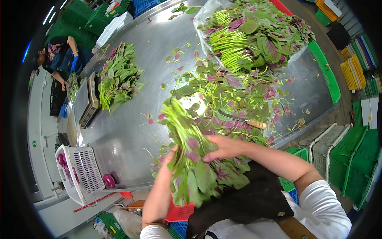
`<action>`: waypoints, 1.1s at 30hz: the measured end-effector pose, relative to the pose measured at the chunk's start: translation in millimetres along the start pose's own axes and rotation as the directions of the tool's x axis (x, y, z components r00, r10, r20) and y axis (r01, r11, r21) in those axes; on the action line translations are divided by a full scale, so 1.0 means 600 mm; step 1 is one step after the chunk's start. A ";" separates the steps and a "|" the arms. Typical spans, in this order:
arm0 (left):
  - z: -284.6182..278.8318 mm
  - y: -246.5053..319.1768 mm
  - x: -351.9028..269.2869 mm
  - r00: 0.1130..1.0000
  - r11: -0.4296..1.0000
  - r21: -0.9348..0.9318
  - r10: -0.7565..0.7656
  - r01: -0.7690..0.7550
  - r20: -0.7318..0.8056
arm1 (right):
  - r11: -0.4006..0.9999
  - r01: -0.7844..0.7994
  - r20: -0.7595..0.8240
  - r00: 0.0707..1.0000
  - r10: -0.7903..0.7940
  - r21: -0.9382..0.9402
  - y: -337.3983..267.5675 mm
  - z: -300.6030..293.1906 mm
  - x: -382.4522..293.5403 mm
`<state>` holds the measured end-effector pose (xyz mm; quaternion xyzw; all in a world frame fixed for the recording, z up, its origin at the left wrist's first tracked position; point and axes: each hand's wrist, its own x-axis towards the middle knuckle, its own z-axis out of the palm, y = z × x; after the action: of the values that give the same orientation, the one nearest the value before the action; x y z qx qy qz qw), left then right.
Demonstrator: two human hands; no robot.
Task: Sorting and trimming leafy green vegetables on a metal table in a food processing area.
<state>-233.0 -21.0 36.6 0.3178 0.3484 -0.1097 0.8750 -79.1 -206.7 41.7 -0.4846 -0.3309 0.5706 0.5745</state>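
Note:
A bunch of red-and-green amaranth (191,140) is held between my two hands over the near edge of the steel table (128,131). My left hand (171,156) grips it from the left, its fingers mostly hidden by leaves. From the other side my right hand (222,148) closes around the stems. The cut stem ends point away from me and the leaves hang towards my apron. A knife with a curved blade and wooden handle (256,124) lies just beyond my right hand. Under it spread leaf and stem trimmings (232,92).
A large amaranth pile (253,38) lies on plastic sheeting at the far right. Trimmed amaranth (119,74) lies beside a weighing scale (89,100) at left. A white basket (83,171) holds red onions; one onion (108,181) sits outside. A person (64,56) stands behind the scale.

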 end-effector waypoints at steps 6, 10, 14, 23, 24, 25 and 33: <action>0.009 -0.091 0.009 0.990 0.997 0.002 -0.076 0.077 -0.120 | 0.963 -0.200 -0.433 0.895 0.105 -0.180 0.051 0.069 0.008; 0.090 -0.108 -0.015 0.739 0.813 0.101 0.566 -0.573 -0.365 | 0.910 0.017 -0.568 0.776 -0.274 -0.415 0.025 0.101 0.010; 0.074 -0.107 0.002 0.906 0.928 -0.239 0.178 -0.284 -0.384 | 0.929 -0.253 -0.627 0.686 0.369 0.270 0.083 0.090 0.032; 0.036 -0.070 0.045 0.993 0.872 -0.489 -0.083 0.029 -0.090 | 0.930 -0.036 -0.643 0.713 0.279 0.365 0.081 0.078 0.070; 0.040 -0.062 0.040 0.985 0.907 -0.407 0.041 -0.107 -0.168 | 0.971 -0.049 -0.657 0.728 0.194 0.232 0.057 0.081 0.078; 0.042 -0.047 0.026 0.971 0.933 -0.318 0.098 -0.166 -0.219 | 0.936 0.039 -0.608 0.769 0.196 0.350 0.027 0.092 0.075; 0.040 0.128 -0.073 0.974 0.960 0.190 0.218 -0.204 -0.057 | 0.907 0.253 -0.353 0.859 -0.370 -0.336 -0.041 0.133 0.083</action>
<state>-220.4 22.0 116.8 0.4361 0.3346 -0.0348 0.8347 -138.9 -141.1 80.8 -0.6081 -0.3549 0.3028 0.6423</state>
